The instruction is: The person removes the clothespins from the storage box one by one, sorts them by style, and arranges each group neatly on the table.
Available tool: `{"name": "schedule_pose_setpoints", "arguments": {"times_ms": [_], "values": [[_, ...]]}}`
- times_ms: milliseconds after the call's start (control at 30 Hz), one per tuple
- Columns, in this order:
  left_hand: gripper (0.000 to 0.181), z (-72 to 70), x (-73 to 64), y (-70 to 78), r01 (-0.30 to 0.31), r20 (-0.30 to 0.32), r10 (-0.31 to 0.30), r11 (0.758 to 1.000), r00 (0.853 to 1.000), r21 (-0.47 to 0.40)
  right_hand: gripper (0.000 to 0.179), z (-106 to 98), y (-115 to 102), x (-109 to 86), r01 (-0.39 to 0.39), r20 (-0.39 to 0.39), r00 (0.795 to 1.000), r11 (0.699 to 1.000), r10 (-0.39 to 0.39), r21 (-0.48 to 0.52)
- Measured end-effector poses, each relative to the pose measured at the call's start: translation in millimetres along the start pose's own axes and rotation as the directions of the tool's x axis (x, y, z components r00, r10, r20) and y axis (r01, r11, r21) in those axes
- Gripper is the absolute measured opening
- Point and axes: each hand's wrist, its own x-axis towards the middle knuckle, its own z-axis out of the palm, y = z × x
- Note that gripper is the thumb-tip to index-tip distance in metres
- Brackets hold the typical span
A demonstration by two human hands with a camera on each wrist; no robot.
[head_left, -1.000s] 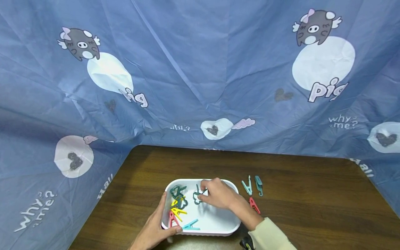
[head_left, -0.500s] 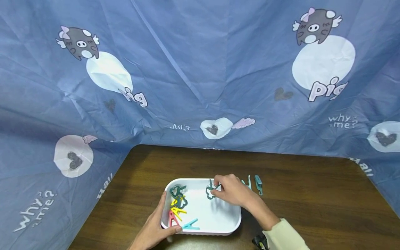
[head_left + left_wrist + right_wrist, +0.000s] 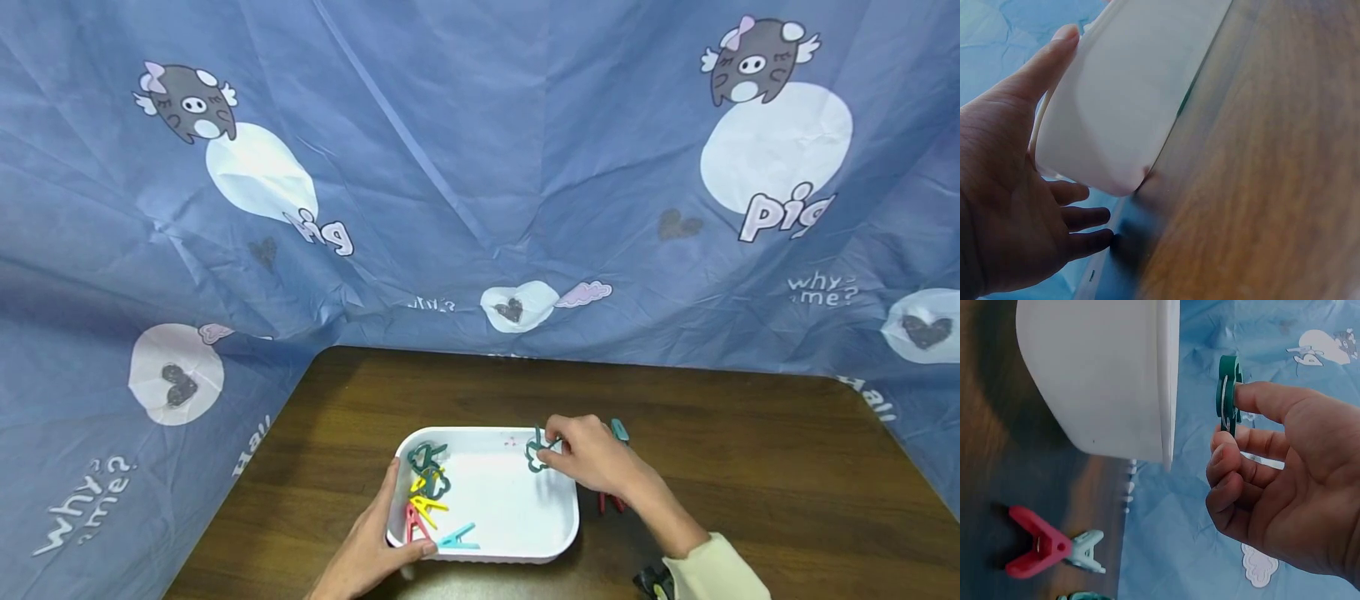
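A green flower-shaped clip (image 3: 534, 457) is pinched between the thumb and fingers of my right hand (image 3: 596, 457), above the right end of a white plastic basin (image 3: 502, 521). In the right wrist view, the clip (image 3: 1227, 394) appears edge-on beyond the basin's rim. At the basin's near left corner rests my left hand (image 3: 366, 540), its thumb along the near side and its fingers fairly straight at the left wall. Along the basin's left end lie dark green clips (image 3: 424, 457), yellow clothespins (image 3: 427, 506), a red clothespin (image 3: 415, 522) and a light blue clothespin (image 3: 458, 540).
Right of the basin, on the brown wooden table (image 3: 750, 467), lie a red clothespin (image 3: 1038, 542), a mint clothespin (image 3: 1087, 550) and a teal clip (image 3: 619, 430), partly behind my right hand. A blue patterned cloth (image 3: 450, 167) hangs behind and beside the table.
My right hand has carried the green clip rightward, from the basin's middle to its right end. It now covers the mint clothespin in the head view. My left hand has stayed put.
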Motion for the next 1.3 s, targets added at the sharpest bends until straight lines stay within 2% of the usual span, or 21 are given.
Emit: {"name": "schedule_pose_setpoints", "arguments": {"times_ms": [133,300,533,700,833,1000,1167,1300], "values": [[0.123,-0.6,0.5,1.3,-0.017,0.003,0.017,1.000,1.000,0.005,0.013,-3.9,5.0,-7.5,0.003,-0.010,1.000,1.000,-0.003,0.020],[0.123,-1.6,0.7,2.7,-0.003,0.020,0.003,1.000,1.000,-0.010,0.011,-6.9,12.6,-18.6,-0.010,-0.012,1.000,0.999,0.010,0.037],[0.123,-0.8,-0.4,1.1,-0.008,-0.009,0.008,1.000,1.000,-0.003,0.013,-10.3,22.2,-36.5,-0.060,-0.010,0.998,0.997,0.061,0.045],[0.123,0.1,-0.2,0.9,0.003,-0.009,-0.003,1.000,1.000,-0.018,0.013,-9.9,27.3,-46.5,-0.060,-0.035,0.998,0.998,0.061,0.036],[0.123,0.8,-0.3,0.2,-0.016,-0.015,0.015,1.000,1.000,-0.006,0.013,-8.7,32.2,-54.4,-0.053,-0.044,0.998,0.998,0.054,0.026],[0.123,1.3,-0.2,-0.4,0.000,-0.011,0.000,1.000,1.000,-0.007,0.014,-6.1,38.9,-63.6,-0.065,-0.032,0.997,0.998,0.066,0.028],[0.123,1.0,0.1,1.0,0.019,-0.001,-0.019,1.000,1.000,-0.018,0.016,-1.7,46.0,-71.2,-0.097,0.022,0.995,0.994,0.096,0.049],[0.123,0.8,0.0,1.9,0.002,-0.006,-0.002,1.000,1.000,-0.013,0.017,4.1,49.8,-77.3,-0.097,0.034,0.995,0.993,0.095,0.066]]}}
